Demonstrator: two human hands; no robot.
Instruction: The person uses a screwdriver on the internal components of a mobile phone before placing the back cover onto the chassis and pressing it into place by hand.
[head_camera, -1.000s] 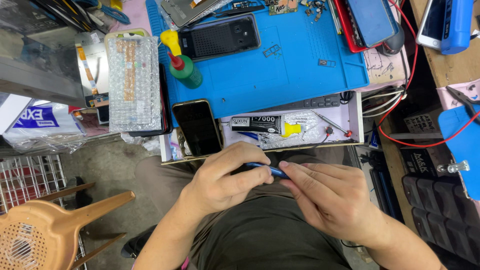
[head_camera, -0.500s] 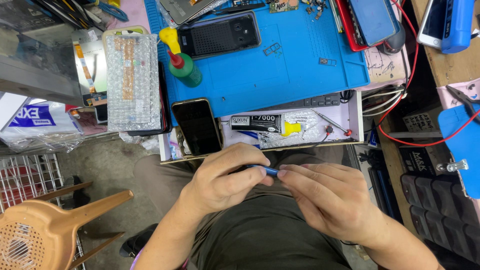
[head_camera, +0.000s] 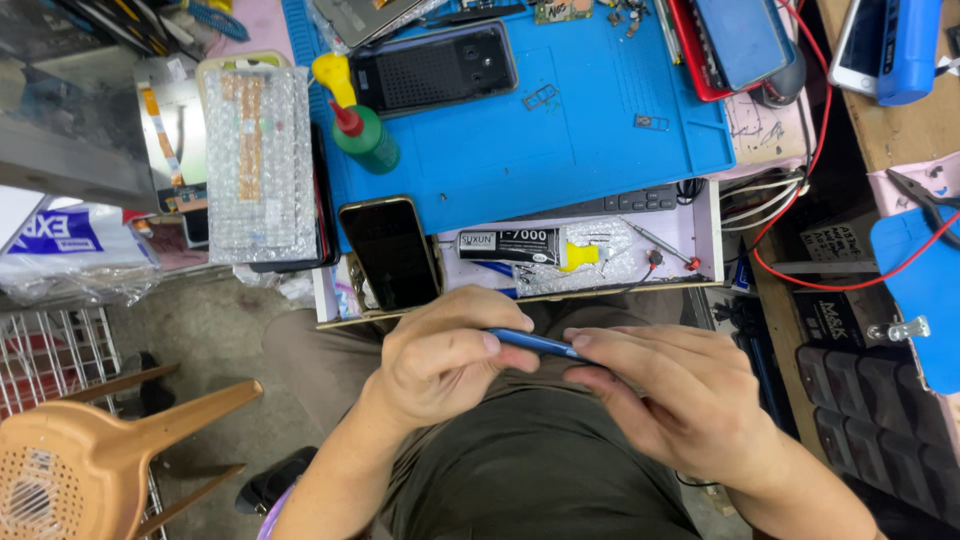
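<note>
**Blue tool held between two hands over the lap**

Blue and slim, a pen-like tool (head_camera: 535, 344) lay level between both hands in the head view, below the near edge of the tabletop and above the person's lap. The left hand (head_camera: 445, 355) was clenched around its left end, thumb pressed on the shaft. The right hand (head_camera: 670, 400) met it at the other end, fingers (head_camera: 610, 345) pinching the tip, which was hidden under them.

Just beyond the hands, an open drawer (head_camera: 700, 235) at the tabletop's near edge held a glue tube with a yellow cap (head_camera: 525, 246) and a dark phone (head_camera: 390, 252) leaning at its left end. Farther back, a blue mat (head_camera: 560, 150) carried a green bottle (head_camera: 365, 140) near its left edge and a black phone back (head_camera: 432, 68). A plastic chair (head_camera: 90, 440) stood on the floor at lower left.
</note>
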